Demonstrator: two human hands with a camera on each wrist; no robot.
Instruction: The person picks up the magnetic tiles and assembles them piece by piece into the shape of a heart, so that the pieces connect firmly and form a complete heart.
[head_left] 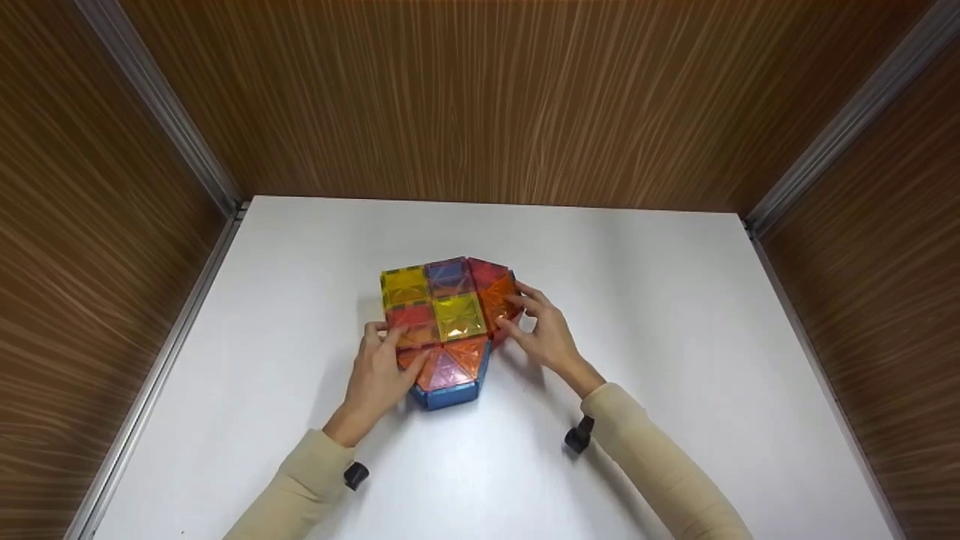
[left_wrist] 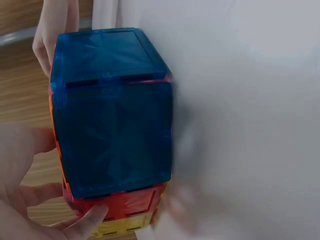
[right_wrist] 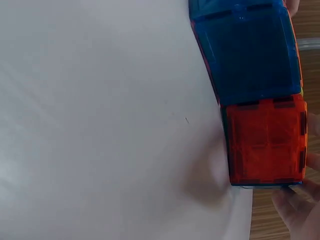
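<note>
A closed, box-like structure of magnetic tiles lies on the white table. Translucent squares in yellow, red and blue form part of its top, edged by triangular tiles in orange, pink and red. My left hand grips its left side, thumb over the near triangles and fingers along the red square. At the opposite side my right hand holds the edge by the orange tile. A blue side tile fills the left wrist view. In the right wrist view, a red square side tile stands beside the fingers.
The white table has brown wood-grain panels behind it and at both sides. Metal rails run along the corners. A small black device hangs at the right wrist, another at the left.
</note>
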